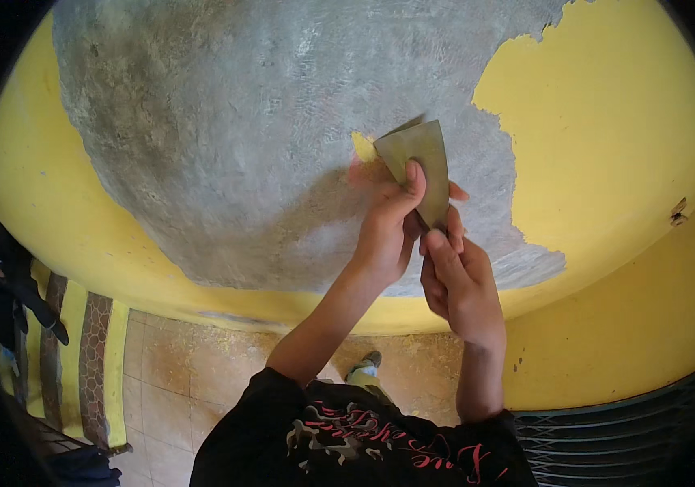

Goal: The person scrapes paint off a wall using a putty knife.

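A metal putty knife (423, 143) is between both my hands, its wide blade edge pointing up the wall. My left hand (396, 207) grips the blade from the left, thumb flat on its face. Lower down, my right hand (460, 274) closes around the handle, which the fingers mostly hide. Behind the tool is bare grey plaster (250, 122), bordered by ragged yellow paint (603, 122). A small yellow paint remnant (364, 147) with a reddish smear below it lies just left of the blade. Whether the blade edge touches the wall I cannot tell.
Paint flakes are scattered over the tiled floor (165, 365) along the wall's foot. Yellow and brown steps (95, 359) rise at the left, with a dark-clothed person (18, 292) by them. A dark metal folding gate (615, 441) stands at the lower right.
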`<state>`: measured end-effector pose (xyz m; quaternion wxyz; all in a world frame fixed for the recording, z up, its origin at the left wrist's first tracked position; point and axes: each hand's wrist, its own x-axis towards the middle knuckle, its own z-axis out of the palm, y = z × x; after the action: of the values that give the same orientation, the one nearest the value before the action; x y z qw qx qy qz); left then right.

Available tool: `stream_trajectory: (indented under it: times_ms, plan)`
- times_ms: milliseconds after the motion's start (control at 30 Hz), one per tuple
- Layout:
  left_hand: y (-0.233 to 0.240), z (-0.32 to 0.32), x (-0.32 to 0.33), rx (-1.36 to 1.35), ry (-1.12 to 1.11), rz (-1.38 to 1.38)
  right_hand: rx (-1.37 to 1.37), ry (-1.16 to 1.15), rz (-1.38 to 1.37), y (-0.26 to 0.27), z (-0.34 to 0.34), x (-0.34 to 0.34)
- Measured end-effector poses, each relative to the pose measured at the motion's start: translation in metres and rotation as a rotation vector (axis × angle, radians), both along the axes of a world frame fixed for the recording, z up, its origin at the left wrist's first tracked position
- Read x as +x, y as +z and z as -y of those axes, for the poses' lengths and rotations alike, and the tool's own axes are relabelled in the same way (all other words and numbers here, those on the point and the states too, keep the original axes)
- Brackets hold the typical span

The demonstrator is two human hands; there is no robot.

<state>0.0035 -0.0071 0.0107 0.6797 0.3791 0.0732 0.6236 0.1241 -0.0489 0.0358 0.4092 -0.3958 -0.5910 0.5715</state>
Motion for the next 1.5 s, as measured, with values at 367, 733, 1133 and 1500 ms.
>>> stream_trajectory:
  times_ms: [367,733,1133,1500]
  plan:
    - [0.002,0.007,-0.006,0.008,-0.003,-0.019,0.006,0.009,0.001,0.001,0.012,-0.004]
    - [-0.16,0.032,0.025,-0.304,-0.003,-0.261,-0.427,0.081,-0.111,-0.157,0.019,0.051]
    - [-0.377,0.129,-0.018,-1.053,-0.084,-0.154,-0.942,0.112,0.008,-0.345,0.076,0.022]
    - [-0.321,0.136,-0.031,-0.853,0.163,-0.276,-0.738,0.179,0.018,-0.297,0.089,-0.005]
